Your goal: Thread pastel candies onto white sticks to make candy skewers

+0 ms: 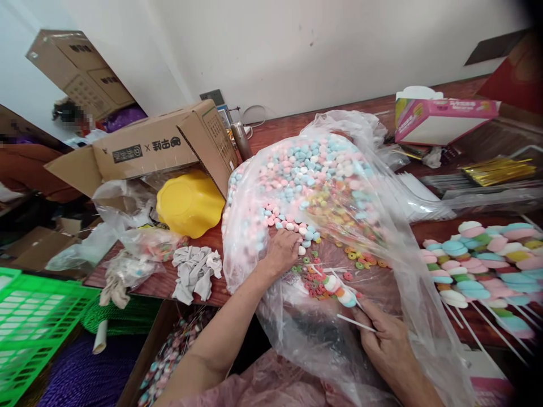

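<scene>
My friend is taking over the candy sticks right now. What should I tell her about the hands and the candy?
Left hand: inside the big plastic bag, fingers on the loose round candies; whether it grips one cannot be told.
Right hand: pinching a white stick with a few candies threaded on its far end.
Small ring candies lie scattered in the bag, near the stick.
Done: a pile of filled sticks on the table at right.
Left: this stick looks only partly filled.

- Candies (305,169): pink, pale blue, white
- Rings (360,259): orange, green, red
- Bowl (189,204): yellow
- Crate (38,316), near left: bright green
- Box (441,118), far right: pink
- Rag (195,271): grey
</scene>
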{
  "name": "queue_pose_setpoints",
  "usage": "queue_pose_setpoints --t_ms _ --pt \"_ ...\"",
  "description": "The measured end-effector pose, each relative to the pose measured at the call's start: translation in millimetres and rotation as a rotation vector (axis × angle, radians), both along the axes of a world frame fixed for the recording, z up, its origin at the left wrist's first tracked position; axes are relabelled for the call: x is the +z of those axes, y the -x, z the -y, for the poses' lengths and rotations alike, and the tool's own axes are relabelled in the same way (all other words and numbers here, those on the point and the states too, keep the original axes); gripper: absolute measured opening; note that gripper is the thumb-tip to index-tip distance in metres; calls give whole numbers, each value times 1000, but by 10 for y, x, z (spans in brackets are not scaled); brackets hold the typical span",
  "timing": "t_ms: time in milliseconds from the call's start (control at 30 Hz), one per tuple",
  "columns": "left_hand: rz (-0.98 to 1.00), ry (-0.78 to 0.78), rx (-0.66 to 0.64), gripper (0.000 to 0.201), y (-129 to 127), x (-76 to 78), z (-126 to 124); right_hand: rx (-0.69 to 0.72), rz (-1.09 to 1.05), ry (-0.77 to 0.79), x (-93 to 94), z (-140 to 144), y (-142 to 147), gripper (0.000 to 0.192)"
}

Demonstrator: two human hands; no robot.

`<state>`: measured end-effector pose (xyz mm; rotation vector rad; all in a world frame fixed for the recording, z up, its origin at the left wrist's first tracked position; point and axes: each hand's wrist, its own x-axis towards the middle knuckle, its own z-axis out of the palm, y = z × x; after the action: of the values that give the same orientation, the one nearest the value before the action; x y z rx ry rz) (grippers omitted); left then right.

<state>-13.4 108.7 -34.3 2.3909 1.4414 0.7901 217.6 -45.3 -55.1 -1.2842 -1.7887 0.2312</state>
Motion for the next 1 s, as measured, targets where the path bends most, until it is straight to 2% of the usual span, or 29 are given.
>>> queue_pose_setpoints --t_ms 67,167,300,367,433,633,1000 --pt "117 19 -10 17 -14 -4 53 2 12 -1 31 -2 10 23" --pt "480 144 65 21 -69 45 173 4 12 31 86 2 25 23" --pt "1000 473 105 33 -165 209 428 -9 -9 87 126 18 31 24" --pt "1164 642 109 32 -201 298 553 -30 -7 106 114 30 32 25" --pt "1280 748 133 32 -227 359 643 -41 6 123 86 43 36 26" --pt "1405 793 188 40 -293 346 721 -47 8 150 24 60 52 24" --pt "1402 694 160 37 -327 265 770 -85 49 125 6 60 55 24"
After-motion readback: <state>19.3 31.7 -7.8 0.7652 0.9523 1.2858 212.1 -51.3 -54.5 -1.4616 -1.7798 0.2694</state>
